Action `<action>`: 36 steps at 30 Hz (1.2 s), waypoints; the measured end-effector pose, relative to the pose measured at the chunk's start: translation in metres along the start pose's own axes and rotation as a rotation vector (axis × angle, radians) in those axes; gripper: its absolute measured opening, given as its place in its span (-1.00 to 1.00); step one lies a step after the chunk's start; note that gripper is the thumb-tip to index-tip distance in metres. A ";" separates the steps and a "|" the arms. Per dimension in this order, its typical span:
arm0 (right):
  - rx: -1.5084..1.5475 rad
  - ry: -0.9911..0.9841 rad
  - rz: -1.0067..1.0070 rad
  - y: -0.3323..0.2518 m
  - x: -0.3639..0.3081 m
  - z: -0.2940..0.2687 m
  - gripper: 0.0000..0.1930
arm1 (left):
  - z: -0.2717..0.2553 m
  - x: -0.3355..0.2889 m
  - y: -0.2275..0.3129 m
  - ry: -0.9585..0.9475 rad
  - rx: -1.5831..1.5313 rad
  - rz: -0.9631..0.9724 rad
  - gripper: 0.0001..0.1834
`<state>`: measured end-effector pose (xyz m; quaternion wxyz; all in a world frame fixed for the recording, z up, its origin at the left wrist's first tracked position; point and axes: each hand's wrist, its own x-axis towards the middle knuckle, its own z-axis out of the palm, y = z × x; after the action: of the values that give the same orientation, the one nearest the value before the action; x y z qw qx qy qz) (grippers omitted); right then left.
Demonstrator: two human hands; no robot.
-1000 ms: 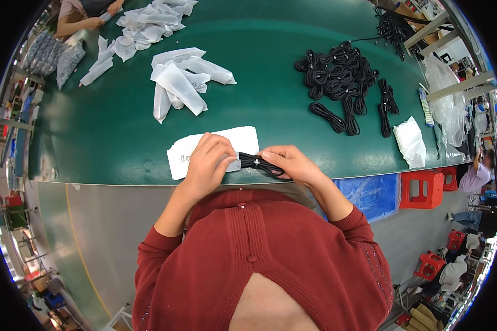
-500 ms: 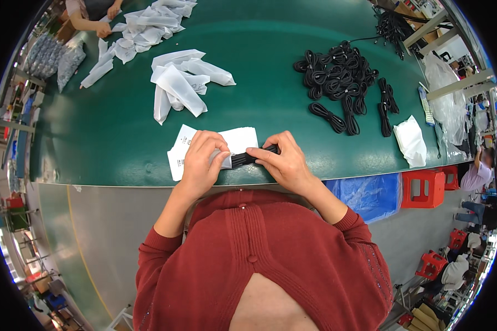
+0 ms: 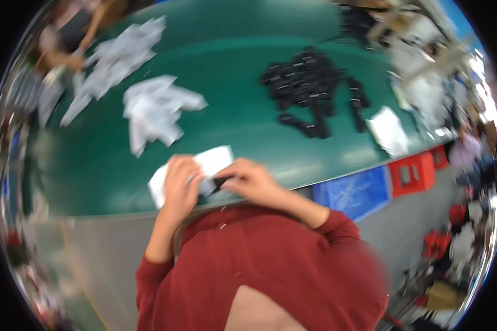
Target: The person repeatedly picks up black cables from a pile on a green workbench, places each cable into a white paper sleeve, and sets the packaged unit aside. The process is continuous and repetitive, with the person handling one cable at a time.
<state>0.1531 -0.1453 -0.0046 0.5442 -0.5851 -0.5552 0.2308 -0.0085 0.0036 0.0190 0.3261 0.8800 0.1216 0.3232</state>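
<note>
Farthest left, well beyond the left hand, a co-worker sat by a long heap of white, translucent pouches on the green, smooth-topped desk. Nearer, ahead of the left hand, lay a smaller pile of the same white pouches; I took these for finished pieces, though blur hid what was inside them.

The left hand was curled, thumb and fingers pinched on a pale, thin sleeve, above flat white sheet-like bags spread on the desk. Between the two hands, close to the desk's near edge, was a black, coiled cable bundle, one end at the sleeve's mouth. The right hand had its fingers closed around the bundle's other end. This piece seemed only partly done: black still showed outside the sleeve, and I couldn't tell how deep it went.

Ahead and to the right of the right hand, a big mound of bare black cable bundles remained unsleeved, with a few more black bundles just beside it, so plenty looked left. Farther right lay a folded white plastic packet.
</note>
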 end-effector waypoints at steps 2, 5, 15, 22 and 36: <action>-0.160 0.052 -0.282 0.004 0.006 0.004 -0.73 | -0.003 -0.006 -0.006 0.010 0.001 -0.043 -0.90; -0.077 0.089 -0.226 0.003 0.013 0.005 -0.66 | -0.002 0.001 -0.002 -0.042 -0.092 -0.088 -0.90; 0.251 0.263 -0.215 -0.036 0.043 -0.002 -0.72 | -0.012 0.046 -0.015 -0.107 -0.621 -0.271 -0.92; -0.042 0.199 -0.425 -0.027 0.050 0.005 -0.91 | -0.011 0.050 -0.029 -0.122 -1.034 -0.376 -0.71; -1.214 0.405 0.239 0.062 0.003 -0.102 -0.50 | -0.029 0.023 -0.109 -0.141 -0.068 -0.147 -0.38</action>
<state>0.2675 -0.1683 -0.0284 0.1814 -0.8782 -0.4044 -0.1796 -0.0102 0.1101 -0.0238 0.3863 0.8778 0.1517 0.2394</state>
